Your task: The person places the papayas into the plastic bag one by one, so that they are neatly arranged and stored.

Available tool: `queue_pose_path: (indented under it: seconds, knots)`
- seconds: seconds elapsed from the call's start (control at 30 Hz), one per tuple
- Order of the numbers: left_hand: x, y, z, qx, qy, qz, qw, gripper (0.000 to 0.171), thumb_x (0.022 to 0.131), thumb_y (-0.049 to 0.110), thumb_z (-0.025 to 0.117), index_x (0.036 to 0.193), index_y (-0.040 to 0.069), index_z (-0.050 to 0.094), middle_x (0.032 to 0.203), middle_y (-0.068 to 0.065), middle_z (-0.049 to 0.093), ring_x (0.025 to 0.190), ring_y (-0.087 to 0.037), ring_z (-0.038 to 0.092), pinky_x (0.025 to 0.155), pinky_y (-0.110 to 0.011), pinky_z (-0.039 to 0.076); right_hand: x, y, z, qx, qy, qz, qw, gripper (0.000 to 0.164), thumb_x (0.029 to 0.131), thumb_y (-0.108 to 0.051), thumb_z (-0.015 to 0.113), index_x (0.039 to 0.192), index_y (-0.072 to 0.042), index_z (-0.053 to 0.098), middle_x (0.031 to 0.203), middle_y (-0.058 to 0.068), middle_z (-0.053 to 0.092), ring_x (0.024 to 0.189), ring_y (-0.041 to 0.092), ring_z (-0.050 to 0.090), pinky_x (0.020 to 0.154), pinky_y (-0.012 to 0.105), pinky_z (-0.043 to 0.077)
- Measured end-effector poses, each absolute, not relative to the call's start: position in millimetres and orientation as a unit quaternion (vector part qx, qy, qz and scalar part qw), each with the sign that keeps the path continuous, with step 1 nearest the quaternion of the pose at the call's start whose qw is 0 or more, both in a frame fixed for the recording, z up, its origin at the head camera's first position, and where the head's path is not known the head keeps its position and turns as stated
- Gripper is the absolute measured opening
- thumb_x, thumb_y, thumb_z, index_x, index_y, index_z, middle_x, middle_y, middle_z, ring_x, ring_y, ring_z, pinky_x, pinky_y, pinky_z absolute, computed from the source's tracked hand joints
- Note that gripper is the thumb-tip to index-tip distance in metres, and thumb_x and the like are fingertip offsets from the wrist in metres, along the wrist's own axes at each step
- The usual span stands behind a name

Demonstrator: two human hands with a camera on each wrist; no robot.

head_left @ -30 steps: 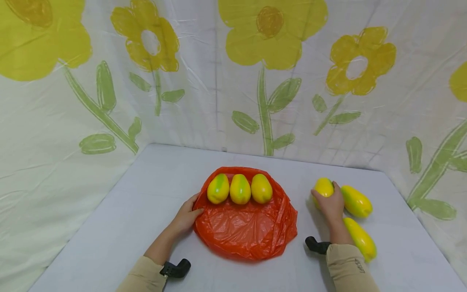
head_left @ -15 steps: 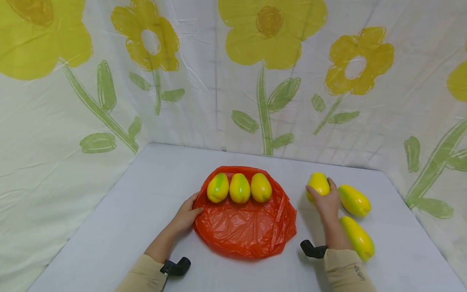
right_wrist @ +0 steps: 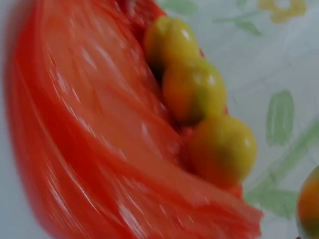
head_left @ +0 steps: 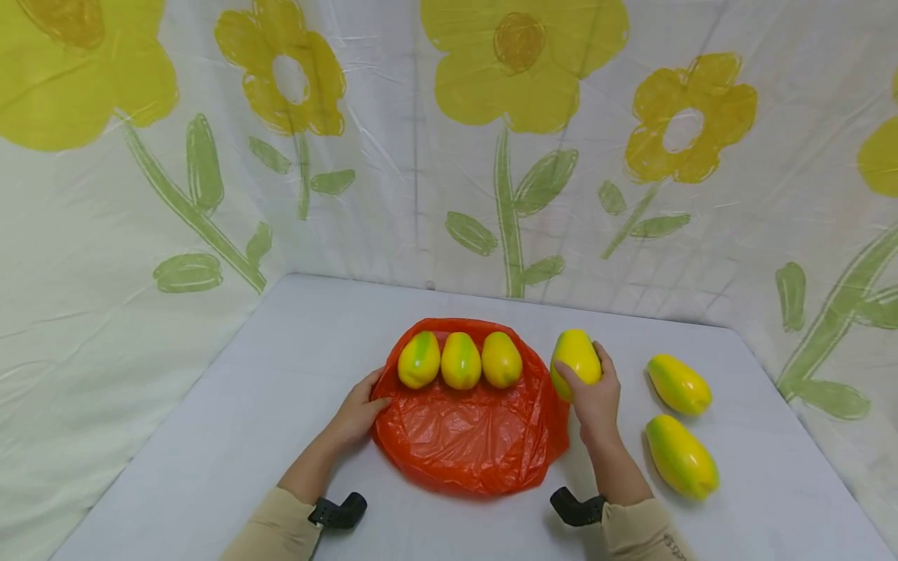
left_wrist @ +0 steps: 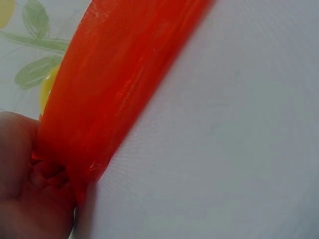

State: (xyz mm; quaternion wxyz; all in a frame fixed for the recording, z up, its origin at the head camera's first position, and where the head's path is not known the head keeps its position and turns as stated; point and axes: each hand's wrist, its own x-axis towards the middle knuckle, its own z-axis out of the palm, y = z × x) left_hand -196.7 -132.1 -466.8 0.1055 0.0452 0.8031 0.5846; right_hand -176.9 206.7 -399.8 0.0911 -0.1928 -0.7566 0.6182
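Note:
A red plastic bag (head_left: 463, 444) lies spread open on the table, with a row of three yellow-green papayas (head_left: 461, 361) along its far inner side. My left hand (head_left: 358, 417) grips the bag's left rim; in the left wrist view the thumb and curled fingers hold the bunched red film (left_wrist: 89, 144). In my right hand (head_left: 596, 397) is another papaya (head_left: 575, 358), held above the bag's right edge. The right wrist view catches only part of that held papaya (right_wrist: 311, 205) at its edge, and the right hand is out of sight there.
Two more papayas (head_left: 680, 384) (head_left: 682, 457) lie on the white table (head_left: 765, 483) to the right. Behind the table hangs a white curtain (head_left: 393, 234) with painted yellow flowers.
My right hand has carried its papaya left, away from the two on the table, to the bag's right edge. The left hand and the bag have stayed in place.

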Motion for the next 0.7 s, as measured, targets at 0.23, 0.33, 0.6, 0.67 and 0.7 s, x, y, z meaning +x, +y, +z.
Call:
queue_pose_path:
  seconds: [0.23,0.33,0.6,0.67,0.7]
  knots:
    - [-196.5,-131.7,-465.6,0.046,0.807,0.578,0.109,0.054,0.093,0.007,0.044,0.145,0.007,0.029,0.147,-0.015,0.036,0.129,-0.031,0.043,0.102,-0.044,0.043,-166.4,163.6,-404.1,-0.156,-0.742,0.647,0.077,0.083,0.085,-0.031,0.067,0.150,-0.019,0.016,0.146,0.009,0.031,0.124,0.030,0.037,0.106,0.045,0.039]
    - [-196.9,-131.5,-466.0,0.046,0.804,0.582,0.109,0.054,0.093,0.007,0.045,0.145,0.007,0.029,0.147,-0.016,0.036,0.129,-0.032,0.043,0.102,-0.044,0.043,-163.3,143.4,-408.0,-0.146,-0.737,0.656,0.073,0.083,0.083,-0.033,0.069,0.148,-0.021,0.020,0.145,0.007,0.033,0.123,0.028,0.038,0.103,0.045,0.042]
    - [-196.1,-131.4,-466.1,0.045,0.806,0.580,0.107,0.054,0.093,0.007,0.045,0.145,0.008,0.030,0.147,-0.014,0.037,0.127,-0.030,0.046,0.099,-0.042,0.046,-151.5,94.2,-414.6,-0.122,-0.745,0.654,0.041,0.088,0.076,-0.040,0.073,0.146,-0.027,0.023,0.138,0.006,0.036,0.119,0.028,0.042,0.091,0.042,0.051]
    - [-196.0,-132.0,-466.2,0.049,0.805,0.582,0.104,0.054,0.093,0.006,0.045,0.145,0.007,0.030,0.146,-0.016,0.038,0.126,-0.031,0.046,0.099,-0.042,0.046,-149.0,85.5,-415.4,-0.114,-0.746,0.655,0.033,0.089,0.074,-0.042,0.074,0.146,-0.027,0.023,0.137,0.007,0.037,0.118,0.028,0.044,0.089,0.042,0.053]
    - [-196.1,-132.5,-466.2,0.055,0.806,0.580,0.102,0.054,0.093,0.006,0.044,0.145,0.006,0.029,0.146,-0.017,0.038,0.125,-0.031,0.047,0.099,-0.042,0.046,-147.9,81.4,-416.0,-0.109,-0.746,0.657,0.029,0.090,0.074,-0.042,0.074,0.146,-0.026,0.023,0.137,0.008,0.038,0.117,0.028,0.044,0.089,0.042,0.053]
